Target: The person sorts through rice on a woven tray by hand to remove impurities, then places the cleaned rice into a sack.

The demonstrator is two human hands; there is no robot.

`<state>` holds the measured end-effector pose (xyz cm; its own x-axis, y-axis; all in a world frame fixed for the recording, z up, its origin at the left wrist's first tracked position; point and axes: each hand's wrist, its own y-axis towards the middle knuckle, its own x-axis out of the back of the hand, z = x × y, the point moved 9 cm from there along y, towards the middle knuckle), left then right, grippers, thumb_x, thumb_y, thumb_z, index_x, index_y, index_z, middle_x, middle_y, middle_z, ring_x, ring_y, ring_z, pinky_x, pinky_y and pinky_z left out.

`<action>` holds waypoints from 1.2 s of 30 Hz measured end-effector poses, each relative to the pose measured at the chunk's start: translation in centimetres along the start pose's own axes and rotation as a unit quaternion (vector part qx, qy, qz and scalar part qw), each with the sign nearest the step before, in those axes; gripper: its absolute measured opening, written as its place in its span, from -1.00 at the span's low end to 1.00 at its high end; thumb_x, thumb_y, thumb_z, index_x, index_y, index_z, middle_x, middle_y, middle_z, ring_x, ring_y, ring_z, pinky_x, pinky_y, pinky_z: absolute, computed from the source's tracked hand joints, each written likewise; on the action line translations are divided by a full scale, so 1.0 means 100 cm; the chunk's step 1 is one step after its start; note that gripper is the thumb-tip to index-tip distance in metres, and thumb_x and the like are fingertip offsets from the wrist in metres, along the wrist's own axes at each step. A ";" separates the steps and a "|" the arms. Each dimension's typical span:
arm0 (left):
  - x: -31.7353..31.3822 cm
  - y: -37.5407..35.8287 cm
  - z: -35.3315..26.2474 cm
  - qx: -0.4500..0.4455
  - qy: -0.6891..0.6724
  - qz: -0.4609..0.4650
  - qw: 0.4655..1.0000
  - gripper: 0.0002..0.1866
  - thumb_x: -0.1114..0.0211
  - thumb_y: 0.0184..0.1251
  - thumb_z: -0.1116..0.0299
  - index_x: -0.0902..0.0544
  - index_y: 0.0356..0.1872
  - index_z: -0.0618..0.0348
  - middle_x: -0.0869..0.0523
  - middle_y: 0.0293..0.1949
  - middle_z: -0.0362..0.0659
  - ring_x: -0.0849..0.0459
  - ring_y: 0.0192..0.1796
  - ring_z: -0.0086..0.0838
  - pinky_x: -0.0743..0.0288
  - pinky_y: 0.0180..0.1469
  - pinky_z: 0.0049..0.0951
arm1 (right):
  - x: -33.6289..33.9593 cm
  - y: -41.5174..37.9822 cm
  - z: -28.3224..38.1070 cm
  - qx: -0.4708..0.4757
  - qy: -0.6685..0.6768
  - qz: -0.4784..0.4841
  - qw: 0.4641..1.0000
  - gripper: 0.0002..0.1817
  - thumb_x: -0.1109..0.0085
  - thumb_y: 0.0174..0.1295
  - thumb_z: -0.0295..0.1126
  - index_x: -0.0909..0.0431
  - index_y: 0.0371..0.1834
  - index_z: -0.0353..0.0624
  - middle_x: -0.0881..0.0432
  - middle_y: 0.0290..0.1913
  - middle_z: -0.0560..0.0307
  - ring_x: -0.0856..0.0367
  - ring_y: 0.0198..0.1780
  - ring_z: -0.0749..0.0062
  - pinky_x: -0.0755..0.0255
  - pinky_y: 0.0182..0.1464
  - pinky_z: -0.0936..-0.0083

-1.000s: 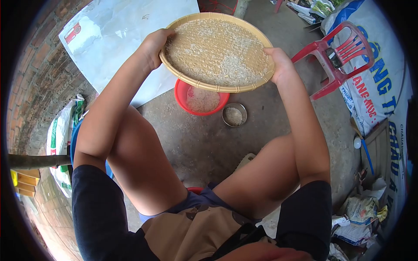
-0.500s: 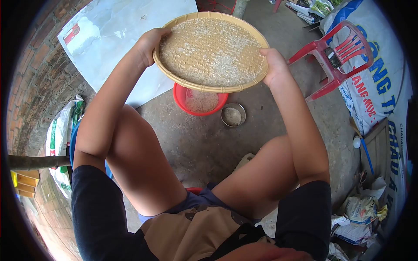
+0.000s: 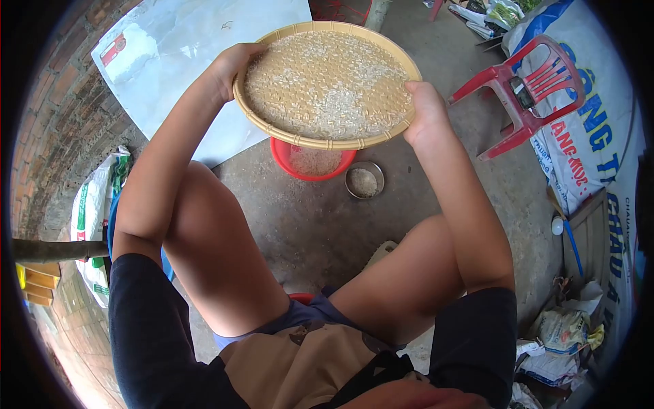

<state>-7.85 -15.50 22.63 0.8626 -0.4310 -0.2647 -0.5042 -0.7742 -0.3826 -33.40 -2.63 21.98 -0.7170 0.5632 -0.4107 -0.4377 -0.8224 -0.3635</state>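
A round woven bamboo winnowing tray (image 3: 330, 144) is held up in front of me, with pale rice grains (image 3: 340, 102) spread across it, thickest near its middle and lower right. My left hand (image 3: 234, 67) grips the rim at the left, thumb over the edge. On the right side my right hand (image 3: 427, 112) is closed on the rim, its thumb on top and its fingers hidden beneath. Below the tray stands a red basin (image 3: 281, 158) with grains inside, partly covered by the tray. Beside it sits a small round metal bowl (image 3: 381, 178), also holding grains.
A red plastic chair (image 3: 521, 95) with a dark object on it stands at the right, before a large printed tarp (image 3: 586, 136). A white glossy panel (image 3: 163, 68) lies at the left near the brick wall (image 3: 48, 123). Sacks (image 3: 562, 330) lie at lower right.
The winnowing tray has shifted slightly left and its near edge is a little lower. Both hands have moved with it, and the grains have spread slightly differently.
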 end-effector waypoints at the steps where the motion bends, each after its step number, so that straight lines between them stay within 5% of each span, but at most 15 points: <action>1: 0.004 0.000 0.002 -0.010 -0.007 -0.023 1.000 -0.63 0.11 0.37 0.33 -0.35 -0.03 0.53 -0.56 -0.17 0.15 -0.65 -0.19 -0.22 -0.60 -0.06 -0.26 | 0.002 0.009 -0.001 -0.027 0.005 0.020 0.999 -0.60 0.17 0.23 -0.43 -0.32 0.10 -0.42 -0.47 0.04 -0.19 -0.51 0.04 0.10 -0.41 0.07 0.21; 6: -0.002 -0.010 -0.004 -0.064 -0.018 -0.112 0.991 -0.66 0.06 0.35 0.31 -0.41 -0.08 0.47 -0.60 -0.25 0.07 -0.66 -0.28 -0.28 -0.61 -0.13 -0.33 | 0.002 0.010 0.007 -0.089 -0.025 0.046 0.995 -0.61 0.17 0.22 -0.44 -0.32 0.09 -0.42 -0.49 0.01 -0.18 -0.51 0.03 0.10 -0.42 0.06 0.21; 11: -0.006 -0.002 0.001 0.009 -0.005 0.009 1.000 -0.62 0.10 0.37 0.31 -0.37 -0.05 0.53 -0.57 -0.21 0.12 -0.65 -0.24 -0.24 -0.58 -0.09 -0.31 | -0.010 -0.018 0.007 0.020 -0.010 0.000 1.000 -0.57 0.27 0.29 -0.36 -0.27 0.16 -0.40 -0.43 0.12 -0.22 -0.46 0.11 0.04 -0.33 0.17 0.14; 15: -0.001 -0.008 0.000 -0.059 -0.020 -0.107 0.992 -0.66 0.06 0.35 0.31 -0.41 -0.09 0.45 -0.58 -0.24 0.07 -0.65 -0.28 -0.30 -0.61 -0.13 -0.34 | -0.004 0.007 0.011 -0.079 -0.030 0.050 0.995 -0.57 0.26 0.28 -0.37 -0.28 0.15 -0.39 -0.44 0.10 -0.21 -0.48 0.08 0.07 -0.35 0.15 0.16; 20: 0.005 -0.007 -0.008 -0.042 -0.014 -0.080 0.996 -0.66 0.06 0.36 0.30 -0.41 -0.08 0.45 -0.60 -0.27 0.07 -0.66 -0.32 -0.29 -0.62 -0.17 -0.31 | -0.007 -0.006 0.001 -0.027 -0.031 0.014 0.999 -0.58 0.26 0.28 -0.36 -0.28 0.15 -0.38 -0.45 0.09 -0.21 -0.49 0.07 0.06 -0.35 0.15 0.15; 22: 0.002 -0.001 0.000 0.006 0.006 0.000 1.000 -0.63 0.11 0.37 0.33 -0.37 -0.05 0.53 -0.57 -0.18 0.14 -0.66 -0.22 -0.24 -0.60 -0.08 -0.30 | -0.006 -0.011 0.005 0.009 -0.031 -0.002 0.999 -0.58 0.26 0.28 -0.36 -0.29 0.14 -0.38 -0.46 0.08 -0.21 -0.49 0.07 0.05 -0.36 0.14 0.15; 27: -0.005 -0.015 -0.006 -0.076 -0.010 -0.107 0.991 -0.64 0.07 0.35 0.33 -0.37 -0.06 0.53 -0.56 -0.17 0.11 -0.64 -0.22 -0.26 -0.57 -0.06 -0.32 | -0.002 0.010 0.012 -0.083 -0.020 0.060 0.995 -0.60 0.20 0.22 -0.42 -0.32 0.10 -0.40 -0.48 0.03 -0.19 -0.51 0.04 0.09 -0.40 0.08 0.17; 33: 0.007 0.002 -0.002 -0.015 -0.001 -0.016 1.000 -0.63 0.10 0.35 0.33 -0.37 -0.04 0.52 -0.57 -0.17 0.13 -0.66 -0.22 -0.24 -0.61 -0.09 -0.30 | -0.007 -0.006 -0.002 0.018 -0.017 0.009 1.000 -0.57 0.25 0.28 -0.36 -0.27 0.16 -0.40 -0.44 0.10 -0.22 -0.47 0.09 0.05 -0.34 0.16 0.16; 36: -0.004 -0.002 0.006 0.000 0.000 -0.021 1.000 -0.63 0.10 0.36 0.33 -0.38 -0.05 0.51 -0.57 -0.16 0.14 -0.66 -0.22 -0.24 -0.60 -0.08 -0.30 | -0.005 0.004 0.002 -0.043 -0.012 0.034 0.998 -0.57 0.25 0.29 -0.37 -0.26 0.16 -0.40 -0.44 0.10 -0.21 -0.47 0.09 0.06 -0.34 0.16 0.18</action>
<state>-8.12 -14.91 22.23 0.8829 -0.3987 -0.2480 -0.4679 -0.7912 -0.3938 -33.34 -3.23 22.17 -0.7563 0.5039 -0.4173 -0.3402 -0.8477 -0.4071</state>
